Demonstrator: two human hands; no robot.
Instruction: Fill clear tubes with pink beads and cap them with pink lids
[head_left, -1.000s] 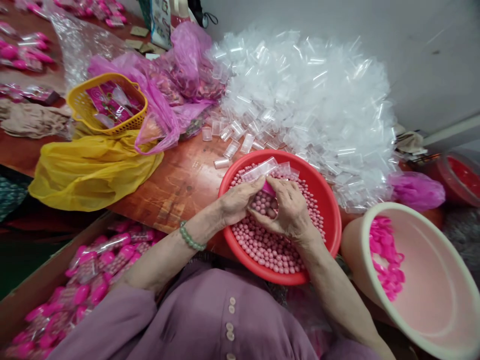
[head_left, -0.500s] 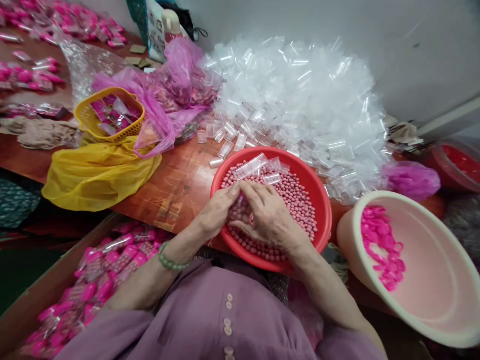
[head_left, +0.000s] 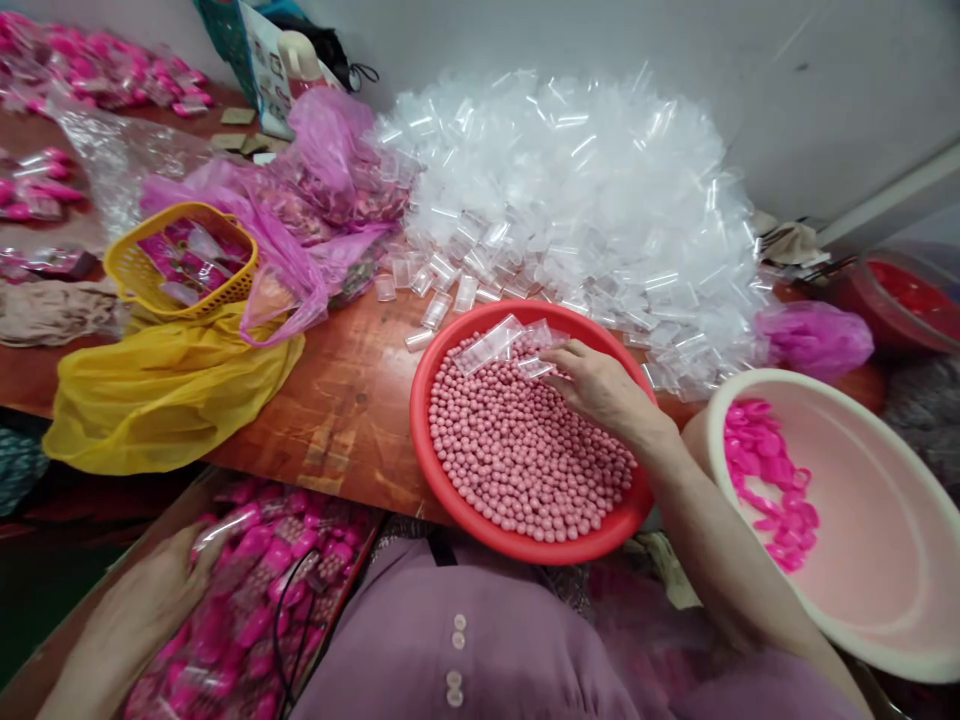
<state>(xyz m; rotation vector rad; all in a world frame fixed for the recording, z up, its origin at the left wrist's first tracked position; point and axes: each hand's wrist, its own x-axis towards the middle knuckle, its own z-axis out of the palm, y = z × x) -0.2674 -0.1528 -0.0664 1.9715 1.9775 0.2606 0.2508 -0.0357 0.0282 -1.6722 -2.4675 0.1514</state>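
My right hand (head_left: 600,388) reaches over the red basin (head_left: 421,440), its fingertips closed about the end of a short clear plastic tube (head_left: 534,367). Other clear tubes, including a longer piece (head_left: 489,345), lie on the pink beads (head_left: 517,450) filling the basin. Down at the lower left, my left hand (head_left: 154,590) is over a box of pink-capped, bead-filled tubes (head_left: 259,590). Between its thumb and fingers is the end of a clear tube with a pink cap (head_left: 227,527); blur hides part of this grip.
A large heap of clear tubes (head_left: 577,200) stands behind the basin. To the right is a cream tub (head_left: 862,530) with pink caps (head_left: 772,480). Leftward on the table (head_left: 352,400) are a yellow basket (head_left: 180,265), a yellow bag (head_left: 165,390) and a pink bag (head_left: 330,140).
My hands were together over the beads and have parted. The left moved down to the box at lower left; the right moved up and right to the loose clear tubes.
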